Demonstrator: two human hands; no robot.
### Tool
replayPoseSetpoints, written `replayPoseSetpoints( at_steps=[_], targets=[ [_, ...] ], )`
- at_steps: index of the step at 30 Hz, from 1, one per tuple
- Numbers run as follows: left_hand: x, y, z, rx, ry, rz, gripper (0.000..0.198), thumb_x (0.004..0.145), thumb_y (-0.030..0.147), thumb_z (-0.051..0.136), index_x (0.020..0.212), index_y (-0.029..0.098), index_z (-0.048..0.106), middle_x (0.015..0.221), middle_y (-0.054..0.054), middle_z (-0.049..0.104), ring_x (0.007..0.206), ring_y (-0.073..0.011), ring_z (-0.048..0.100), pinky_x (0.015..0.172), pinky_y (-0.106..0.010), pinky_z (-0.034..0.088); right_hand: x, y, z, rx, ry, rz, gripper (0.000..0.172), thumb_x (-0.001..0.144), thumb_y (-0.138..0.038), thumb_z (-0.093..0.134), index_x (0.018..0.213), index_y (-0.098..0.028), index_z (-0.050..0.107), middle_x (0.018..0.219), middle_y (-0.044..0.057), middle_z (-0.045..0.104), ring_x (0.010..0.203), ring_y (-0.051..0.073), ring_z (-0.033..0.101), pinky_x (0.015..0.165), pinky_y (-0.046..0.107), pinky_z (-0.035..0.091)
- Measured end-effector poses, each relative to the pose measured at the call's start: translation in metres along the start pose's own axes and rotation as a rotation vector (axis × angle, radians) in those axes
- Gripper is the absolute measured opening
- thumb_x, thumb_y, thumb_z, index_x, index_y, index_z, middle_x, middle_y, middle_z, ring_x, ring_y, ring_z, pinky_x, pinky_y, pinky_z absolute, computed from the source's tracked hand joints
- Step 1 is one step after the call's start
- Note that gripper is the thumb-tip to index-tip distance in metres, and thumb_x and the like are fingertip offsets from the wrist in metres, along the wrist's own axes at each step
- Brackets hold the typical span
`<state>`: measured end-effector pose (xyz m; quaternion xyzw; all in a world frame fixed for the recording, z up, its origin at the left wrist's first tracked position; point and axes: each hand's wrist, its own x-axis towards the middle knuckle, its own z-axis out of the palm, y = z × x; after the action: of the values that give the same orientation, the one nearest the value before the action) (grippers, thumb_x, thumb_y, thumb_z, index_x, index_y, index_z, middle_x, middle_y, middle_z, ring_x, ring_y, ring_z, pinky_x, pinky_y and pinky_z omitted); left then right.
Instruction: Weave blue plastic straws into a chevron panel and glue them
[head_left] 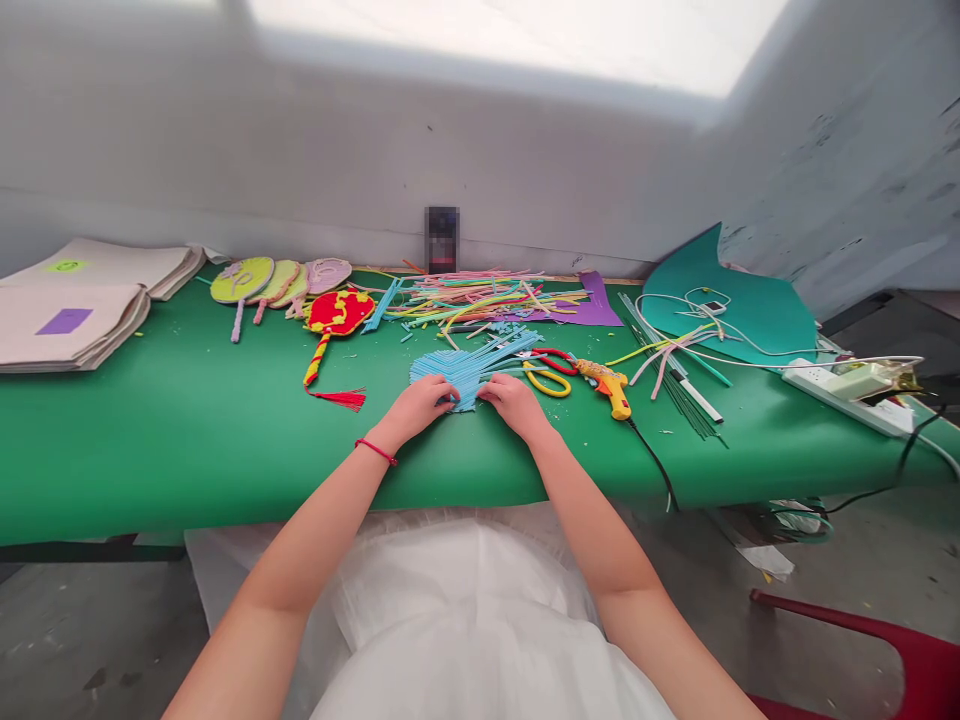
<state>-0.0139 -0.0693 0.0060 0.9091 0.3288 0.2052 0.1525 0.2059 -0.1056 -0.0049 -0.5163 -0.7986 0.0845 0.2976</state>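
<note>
At a green-covered worktable against a pale wall, we are bending over a flat panel of light-blue pipe cleaners, which is lying near the front edge, between our two hands. Our left hand, a red bracelet circling its wrist, is touching the panel's lower left side; our right hand is resting at its lower right. Both grips are looking narrow, thumbs and fingertips close together, though we cannot tell whether either is pinching a strand. The panel's loose ends are fanning out toward the upper right, beside scissors with red and yellow handle loops. Just beyond those, a yellow glue gun is lying on its side, its black cord running over the edge. Behind the panel, a heap of multicolored pipe cleaners is spilling over a purple sheet. To the left, a red-and-yellow hand fan is trailing a red tassel near several pastel fans. At far right, a white power strip is sitting before a curling teal sheet.
</note>
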Motion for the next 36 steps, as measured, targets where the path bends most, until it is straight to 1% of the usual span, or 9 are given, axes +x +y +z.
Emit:
replayPoseSetpoints(
  at_steps=[3, 7, 10, 13, 17, 20, 26, 31, 36],
  targets=[
    [-0.001, 0.002, -0.001, -0.003, -0.006, -0.006, 0.015, 0.085, 0.020, 0.052, 0.094, 0.021, 0.065, 0.090, -0.004, 0.059, 0.087, -0.0189, 0.056, 0.077, -0.030, 0.044, 0.001, 0.001, -0.003, 0.118, 0.055, 0.031, 0.017, 0.088, -0.026, 0.053, 0.084, -0.025, 0.069, 0.084, 0.004, 0.061, 0.082, 0.018, 0.057, 0.074, 0.029, 0.042],
    [-0.002, 0.004, -0.004, -0.064, 0.018, -0.022, 0.016, 0.087, 0.021, 0.050, 0.094, 0.021, 0.064, 0.090, -0.004, 0.061, 0.084, -0.0176, 0.057, 0.074, -0.029, 0.045, -0.002, 0.016, -0.020, 0.180, 0.377, 0.231, 0.019, 0.086, -0.032, 0.053, 0.093, -0.022, 0.068, 0.096, 0.007, 0.061, 0.086, 0.020, 0.057, 0.075, 0.033, 0.046],
    [-0.003, 0.000, -0.010, -0.128, 0.152, -0.096, 0.018, 0.088, 0.021, 0.047, 0.093, 0.022, 0.064, 0.092, -0.003, 0.062, 0.083, -0.0161, 0.058, 0.076, -0.029, 0.045, -0.014, 0.038, -0.045, 0.090, 0.560, 0.407, 0.027, 0.082, -0.031, 0.053, 0.102, -0.019, 0.066, 0.104, 0.011, 0.057, 0.088, 0.022, 0.056, 0.081, 0.038, 0.046],
    [-0.005, -0.013, -0.016, -0.118, 0.356, -0.279, 0.016, 0.086, 0.021, 0.048, 0.091, 0.021, 0.064, 0.093, -0.004, 0.062, 0.087, -0.0177, 0.059, 0.081, -0.031, 0.045, -0.037, 0.061, -0.071, -0.150, 0.660, 0.581, 0.032, 0.081, -0.030, 0.052, 0.108, -0.018, 0.063, 0.108, 0.014, 0.054, 0.098, 0.026, 0.051, 0.089, 0.044, 0.040],
    [-0.010, -0.032, -0.018, 0.022, 0.411, -0.631, 0.015, 0.083, 0.027, 0.053, 0.086, 0.020, 0.065, 0.097, -0.009, 0.060, 0.094, -0.0253, 0.058, 0.090, -0.043, 0.041, -0.066, 0.076, -0.082, -0.385, 0.561, 0.801, 0.053, 0.078, -0.035, 0.056, 0.129, -0.021, 0.048, 0.115, 0.016, 0.050, 0.106, 0.033, 0.045, 0.086, 0.048, 0.038],
    [-0.011, -0.037, -0.015, 0.066, 0.370, -0.745, 0.019, 0.082, 0.033, 0.055, 0.090, 0.019, 0.065, 0.108, -0.012, 0.056, 0.107, -0.0296, 0.053, 0.099, -0.048, 0.033, -0.076, 0.077, -0.074, -0.477, 0.465, 0.845, 0.051, 0.081, -0.030, 0.051, 0.131, -0.022, 0.045, 0.117, 0.016, 0.047, 0.105, 0.032, 0.046, 0.084, 0.046, 0.038],
    [-0.007, -0.033, -0.007, 0.013, 0.313, -0.698, 0.020, 0.084, 0.034, 0.053, 0.094, 0.019, 0.062, 0.122, -0.012, 0.053, 0.118, -0.0280, 0.047, 0.109, -0.052, 0.013, -0.070, 0.081, -0.069, -0.520, 0.493, 0.920, 0.043, 0.082, -0.023, 0.049, 0.125, -0.021, 0.051, 0.121, 0.015, 0.047, 0.109, 0.031, 0.043, 0.083, 0.042, 0.037],
    [-0.002, -0.035, -0.004, -0.149, 0.347, -0.594, 0.019, 0.076, 0.029, 0.061, 0.090, 0.017, 0.062, 0.118, -0.014, 0.057, 0.116, -0.0279, 0.050, 0.104, -0.045, 0.029, -0.063, 0.073, -0.069, -0.576, 0.428, 0.936, 0.039, 0.085, -0.019, 0.046, 0.124, -0.018, 0.050, 0.121, 0.018, 0.048, 0.109, 0.031, 0.045, 0.083, 0.043, 0.036],
    [0.003, -0.034, -0.009, -0.723, 0.412, -0.569, 0.027, 0.069, 0.029, 0.068, 0.092, 0.016, 0.061, 0.102, -0.011, 0.066, 0.101, -0.0245, 0.060, 0.093, -0.039, 0.043, -0.031, 0.030, -0.056, -0.502, 0.245, 0.777, 0.027, 0.091, -0.028, 0.040, 0.110, -0.016, 0.055, 0.109, 0.015, 0.056, 0.099, 0.027, 0.054, 0.079, 0.036, 0.039]
  ],
)
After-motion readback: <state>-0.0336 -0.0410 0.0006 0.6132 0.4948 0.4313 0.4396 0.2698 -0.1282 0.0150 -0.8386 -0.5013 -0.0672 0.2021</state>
